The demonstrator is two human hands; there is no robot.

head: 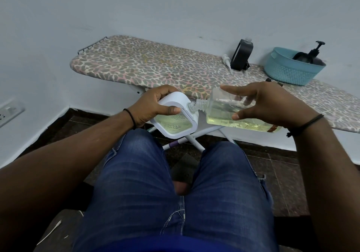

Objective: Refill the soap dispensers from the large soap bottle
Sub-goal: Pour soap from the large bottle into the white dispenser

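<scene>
Left hand [155, 106] is gripping the white soap dispenser [175, 120], fingers and thumb curled round its top edge, holding it tilted above the lap. Right hand [261, 103] is holding the large soap bottle [229, 113] almost on its side, thumb under, fingers spread over the top, index finger sticking out straight. Bottle neck is meeting the dispenser's clear filler spout. Yellowish soap is showing in both; whether it is flowing, cannot tell. Step in hand looks like the pour into dispenser 1. Next move probably calls for tipping the bottle a bit more while keeping the necks lined up, or soap is spilling on the jeans [175, 193].

Behind, the ironing board [146, 62] is carrying a black dispenser [241, 55], a loose pump head [227, 60] just beside it, and a blue basket [288, 72] with a black pump inside. Nothing is blocking the pour.
</scene>
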